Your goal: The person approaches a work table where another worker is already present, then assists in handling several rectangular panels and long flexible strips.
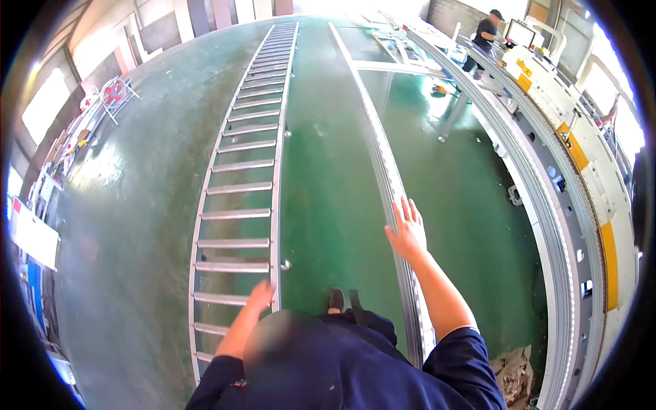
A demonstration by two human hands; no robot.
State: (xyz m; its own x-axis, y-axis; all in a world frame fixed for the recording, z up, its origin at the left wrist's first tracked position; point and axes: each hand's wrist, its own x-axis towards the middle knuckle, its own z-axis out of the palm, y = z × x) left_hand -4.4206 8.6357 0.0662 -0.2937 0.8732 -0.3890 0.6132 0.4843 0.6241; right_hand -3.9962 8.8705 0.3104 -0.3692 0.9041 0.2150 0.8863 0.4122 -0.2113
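Right hand [408,236] spread open at long, straight silver metal rail [386,157], contact unclear. Left hand [260,296] blurred beside silver ladder-like metal frame [239,188]; grip unreadable.

- Your left hand [261,295] sits low, blurred, near your body.
- Your right hand [408,232] is farther forward, fingers [406,209] outstretched, thumb [390,233] apart.
- Your right forearm [443,292] slants forward and inward.

Floor [137,232]: smooth, glossy green, running the length of the hall
Far wall [198,14]: upright panels in white, grey, blue-grey and reddish brown
Left side: a bright window [45,106] above cluttered benches, a metal stand [117,102] and a white panel [35,234]
Right side: tall windows [601,85], washed out
Light: strong, with pale glare patches on the green
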